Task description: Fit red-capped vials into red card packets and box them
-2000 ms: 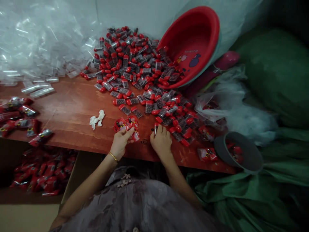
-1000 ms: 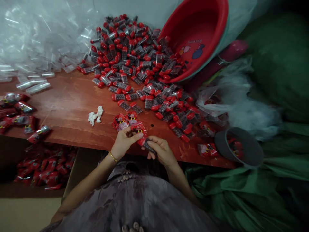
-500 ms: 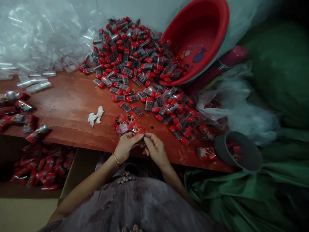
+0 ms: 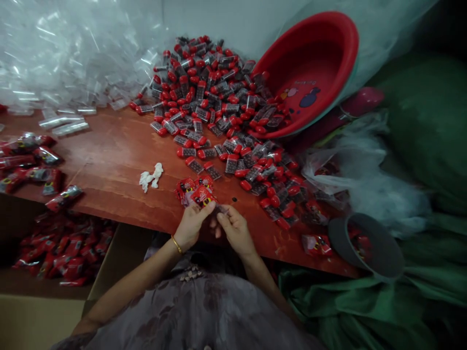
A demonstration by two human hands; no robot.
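At the front edge of a red-brown wooden table (image 4: 109, 160), my left hand (image 4: 191, 226) pinches a small red printed packet (image 4: 202, 196). My right hand (image 4: 235, 231) meets it from the right, fingers closed on a small clear vial with a red cap (image 4: 221, 209) that is partly pushed into the packet. A few more red packets (image 4: 188, 186) lie just behind my hands. A big heap of red-capped vials (image 4: 219, 107) spreads across the table beyond them.
A red plastic basin (image 4: 310, 73) leans tilted at the back right. Clear empty bags (image 4: 54, 63) pile at the back left. Filled red packets (image 4: 29, 163) lie far left and in a box (image 4: 62, 253) below. A grey bowl (image 4: 367, 245) sits right; a white scrap (image 4: 151, 176) lies mid-table.
My right hand took a vial from the heap's edge and brought it to the packet that my left hand lifted; both hands now work together at the table's front edge.
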